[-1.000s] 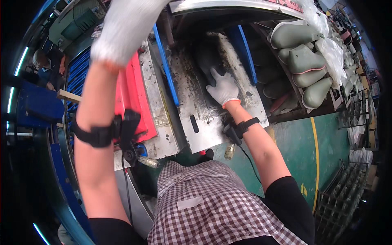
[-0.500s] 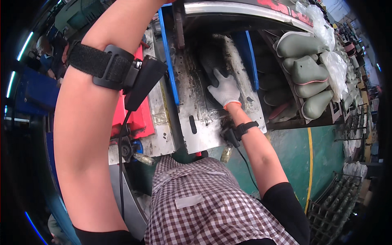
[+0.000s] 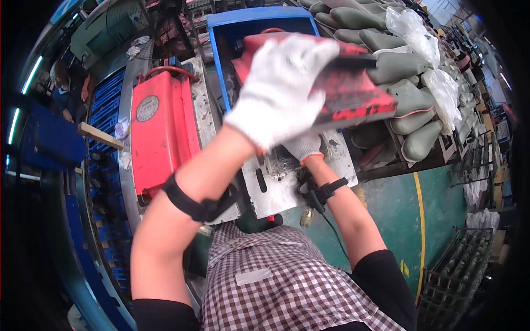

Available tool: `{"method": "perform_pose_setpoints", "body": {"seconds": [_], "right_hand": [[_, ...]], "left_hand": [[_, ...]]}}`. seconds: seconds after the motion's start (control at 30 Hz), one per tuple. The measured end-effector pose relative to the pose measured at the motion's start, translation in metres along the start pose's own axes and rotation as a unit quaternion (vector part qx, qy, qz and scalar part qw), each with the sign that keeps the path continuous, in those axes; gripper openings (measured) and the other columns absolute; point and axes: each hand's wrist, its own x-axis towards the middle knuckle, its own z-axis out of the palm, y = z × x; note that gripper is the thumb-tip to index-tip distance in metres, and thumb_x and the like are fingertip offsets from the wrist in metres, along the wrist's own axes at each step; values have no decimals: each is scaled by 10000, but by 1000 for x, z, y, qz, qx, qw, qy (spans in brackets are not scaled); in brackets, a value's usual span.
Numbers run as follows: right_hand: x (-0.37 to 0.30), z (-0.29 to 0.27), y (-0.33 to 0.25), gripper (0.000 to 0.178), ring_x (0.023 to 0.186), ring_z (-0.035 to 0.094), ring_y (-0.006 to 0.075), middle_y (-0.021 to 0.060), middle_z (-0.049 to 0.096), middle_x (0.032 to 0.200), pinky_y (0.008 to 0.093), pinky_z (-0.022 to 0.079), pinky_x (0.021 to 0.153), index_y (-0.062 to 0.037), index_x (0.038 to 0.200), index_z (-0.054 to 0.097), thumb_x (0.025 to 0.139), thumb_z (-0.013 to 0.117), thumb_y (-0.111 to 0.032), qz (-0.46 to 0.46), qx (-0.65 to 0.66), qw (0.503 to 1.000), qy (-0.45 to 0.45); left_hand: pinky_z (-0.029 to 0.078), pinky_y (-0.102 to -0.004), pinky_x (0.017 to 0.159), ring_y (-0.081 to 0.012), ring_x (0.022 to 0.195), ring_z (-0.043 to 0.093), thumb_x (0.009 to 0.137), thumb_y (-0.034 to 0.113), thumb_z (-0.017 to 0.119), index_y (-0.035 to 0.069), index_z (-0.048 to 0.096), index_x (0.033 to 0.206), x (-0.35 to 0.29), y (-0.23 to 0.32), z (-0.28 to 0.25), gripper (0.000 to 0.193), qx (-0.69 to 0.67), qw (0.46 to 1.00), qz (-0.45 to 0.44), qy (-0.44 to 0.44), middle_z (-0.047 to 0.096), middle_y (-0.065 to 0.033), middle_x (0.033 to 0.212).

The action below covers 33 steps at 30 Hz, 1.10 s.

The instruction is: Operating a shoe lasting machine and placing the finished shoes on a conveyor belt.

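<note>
My left hand [image 3: 284, 88], in a white knit glove and smeared by motion, grips the red metal cover [image 3: 353, 91] of the machine in front of me. The cover is tilted, its worn dark edge facing right. My right hand [image 3: 302, 144], also gloved, reaches in beneath the cover, over the stained metal plate [image 3: 271, 194]. Its fingers are hidden by the cover and my left hand, so what they touch does not show. A blue frame [image 3: 259, 18] stands behind the cover.
A second red cover [image 3: 160, 124] sits lowered on my left. Grey-green shoe lasts [image 3: 400, 66] are piled at the right with clear plastic bags [image 3: 441, 96]. A wire rack [image 3: 455, 267] stands at lower right. Another person [image 3: 69, 85] is at far left.
My left arm has come down from the top edge, and the red cover has swung down into view over the metal plate. My right hand stays low near the plate, now mostly covered.
</note>
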Motion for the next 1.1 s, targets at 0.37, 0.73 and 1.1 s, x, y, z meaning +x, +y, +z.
{"method": "perform_pose_setpoints", "body": {"seconds": [0.37,0.73,1.1], "right_hand": [[-98,-121,-1,534,1240,607,410,212,647,1348,463,503,1021,-84,1295,695,875,718,-412,194,49,971,-129],[-255,-47,25,541,1102,704,261,95,697,1249,430,591,895,-172,1425,530,1084,447,-583,320,800,445,-244],[-258,-65,124,517,649,570,159,22,637,885,278,490,525,-97,1311,567,1063,490,-544,242,938,249,-12]], "left_hand": [[400,-611,1073,-409,1300,537,661,61,782,207,574,1384,-125,32,75,767,45,999,-9,-1,561,-83,1327],[465,-587,964,-401,1197,563,742,86,733,188,586,1249,-181,41,127,538,53,998,36,-19,563,-108,1260],[371,-566,1141,-364,1402,452,789,143,728,253,586,1321,-224,40,159,561,91,994,63,-16,523,-72,1374]]}}
